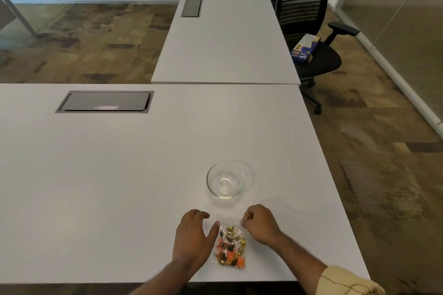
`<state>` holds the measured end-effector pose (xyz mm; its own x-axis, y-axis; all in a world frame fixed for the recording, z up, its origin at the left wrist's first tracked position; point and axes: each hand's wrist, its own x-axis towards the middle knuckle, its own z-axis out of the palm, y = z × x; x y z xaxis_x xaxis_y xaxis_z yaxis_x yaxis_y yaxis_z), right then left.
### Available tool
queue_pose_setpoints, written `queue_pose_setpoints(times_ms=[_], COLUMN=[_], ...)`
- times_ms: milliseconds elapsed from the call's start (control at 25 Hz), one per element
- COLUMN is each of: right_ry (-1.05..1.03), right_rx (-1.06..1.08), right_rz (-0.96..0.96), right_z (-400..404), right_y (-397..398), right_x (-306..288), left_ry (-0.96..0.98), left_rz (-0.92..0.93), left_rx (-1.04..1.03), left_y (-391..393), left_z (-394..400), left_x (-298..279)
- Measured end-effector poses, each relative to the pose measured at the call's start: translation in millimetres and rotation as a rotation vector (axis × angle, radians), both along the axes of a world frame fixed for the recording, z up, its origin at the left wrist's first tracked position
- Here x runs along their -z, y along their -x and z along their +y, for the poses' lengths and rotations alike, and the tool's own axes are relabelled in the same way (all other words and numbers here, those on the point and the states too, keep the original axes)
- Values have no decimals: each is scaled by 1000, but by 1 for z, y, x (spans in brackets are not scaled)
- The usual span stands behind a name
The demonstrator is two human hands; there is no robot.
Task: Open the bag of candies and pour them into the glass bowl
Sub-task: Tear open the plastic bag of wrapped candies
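A clear plastic bag of candies (pixel 229 249) in orange, black and gold wrappers lies flat on the white table (pixel 107 187) near its front edge. An empty glass bowl (pixel 225 179) stands just beyond the bag. My left hand (pixel 194 237) rests on the table at the bag's left side, its thumb touching the bag's upper left edge. My right hand (pixel 259 225) is at the bag's upper right corner with its fingers curled, pinching the clear plastic there.
A dark cable hatch (pixel 105 101) is set into the table at the back left. A second white table (pixel 225 31) adjoins behind. A black office chair (pixel 309 21) with a blue and white box (pixel 303 49) on its seat stands at the right.
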<state>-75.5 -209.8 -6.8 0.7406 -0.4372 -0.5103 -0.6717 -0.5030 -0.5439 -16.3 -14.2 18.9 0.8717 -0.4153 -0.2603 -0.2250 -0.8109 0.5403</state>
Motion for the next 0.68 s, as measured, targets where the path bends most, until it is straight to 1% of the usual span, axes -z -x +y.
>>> queue_pose_setpoints(times_ms=[80, 160, 280, 360, 440, 520, 680], right_ry=[-140, -272, -367, -359, -332, -346, -411], right_rx=[32, 37, -54, -129, -179, -185, -96], right_rz=[-45, -85, -133, -157, -170, -173, -160], right_z=[1, 2, 8, 15, 21, 25, 28], right_y=[-7, -12, -16, -17, -17, -16, -9], right_x=[-14, -30, -47, -51, -52, -50, -48], left_ry=[-4, 43, 290, 406, 423, 415, 380], left_rz=[108, 280, 558, 671, 674, 662, 654], left_rx=[-2, -50, -233, -326, -354, -360, -381], left_y=[-1, -4, -9, -13, -16, -18, -17], left_z=[-1, -2, -8, -13, -16, -14, -10], left_x=[-6, -11, -26, -36, -41, -42, -45])
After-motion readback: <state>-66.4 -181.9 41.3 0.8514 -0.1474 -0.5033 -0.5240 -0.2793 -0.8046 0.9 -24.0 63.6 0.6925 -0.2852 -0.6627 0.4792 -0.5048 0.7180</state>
